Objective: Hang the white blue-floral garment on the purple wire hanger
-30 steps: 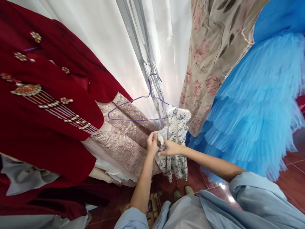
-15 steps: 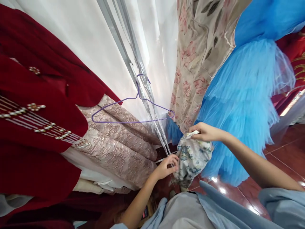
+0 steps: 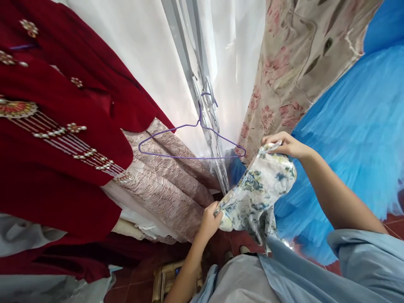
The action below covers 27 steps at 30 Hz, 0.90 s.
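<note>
A white floral garment (image 3: 257, 191) with blue and yellow print is stretched between my two hands in front of my body. My left hand (image 3: 211, 219) is closed on its lower left edge. Higher up, my right hand (image 3: 285, 145) pinches its upper corner, where the cloth is bunched. The garment's lower part hangs in folds, and its exact kind is not plain. Just beyond it, a bare purple hanger (image 3: 192, 158) hangs from a grey metal rack (image 3: 210, 113).
Dark red beaded garments (image 3: 78, 168) and a pink brocade skirt (image 3: 170, 198) hang at left. On the right hang a beige floral dress (image 3: 280, 84) and a blue tulle dress (image 3: 350, 139). White curtains (image 3: 135, 50) are behind. A bamboo stool (image 3: 162, 280) stands on the tiled floor below.
My left hand, empty and beside the cloth before, has taken hold of the garment's edge. My right hand has moved up and right, spreading the cloth. The view has shifted.
</note>
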Each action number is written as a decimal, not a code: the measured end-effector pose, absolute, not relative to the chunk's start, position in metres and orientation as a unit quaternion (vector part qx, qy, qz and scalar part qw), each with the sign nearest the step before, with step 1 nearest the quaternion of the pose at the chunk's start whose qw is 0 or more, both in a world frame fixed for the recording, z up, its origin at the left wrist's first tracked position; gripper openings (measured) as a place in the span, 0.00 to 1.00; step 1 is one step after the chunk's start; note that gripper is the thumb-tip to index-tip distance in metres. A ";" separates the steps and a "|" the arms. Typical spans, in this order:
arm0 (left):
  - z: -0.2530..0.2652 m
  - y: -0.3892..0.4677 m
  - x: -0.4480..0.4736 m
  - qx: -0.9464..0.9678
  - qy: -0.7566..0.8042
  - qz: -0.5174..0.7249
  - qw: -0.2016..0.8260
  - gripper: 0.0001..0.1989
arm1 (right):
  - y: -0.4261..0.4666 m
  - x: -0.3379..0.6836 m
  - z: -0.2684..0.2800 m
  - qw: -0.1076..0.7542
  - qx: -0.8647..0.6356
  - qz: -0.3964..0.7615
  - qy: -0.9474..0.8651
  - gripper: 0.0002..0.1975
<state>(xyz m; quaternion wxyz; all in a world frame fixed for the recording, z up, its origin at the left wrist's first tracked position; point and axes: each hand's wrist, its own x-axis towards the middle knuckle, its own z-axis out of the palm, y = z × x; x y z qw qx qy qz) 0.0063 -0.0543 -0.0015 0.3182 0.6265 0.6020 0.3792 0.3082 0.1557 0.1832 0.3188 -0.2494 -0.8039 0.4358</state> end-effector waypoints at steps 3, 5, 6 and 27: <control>0.033 -0.064 -0.017 0.636 0.607 0.351 0.323 0.09 | 0.186 0.281 0.171 0.387 -0.247 0.474 -0.751 0.18; 0.059 -0.068 -0.032 0.640 0.595 0.347 0.340 0.13 | 0.197 0.251 0.162 0.394 -0.246 0.530 -0.709 0.20; 0.070 -0.069 -0.042 0.639 0.596 0.347 0.340 0.14 | 0.201 0.237 0.158 0.394 -0.251 0.558 -0.686 0.21; 0.244 0.092 -0.153 0.703 0.585 0.389 0.109 0.23 | 0.183 0.249 0.163 0.337 -0.300 0.583 -0.675 0.26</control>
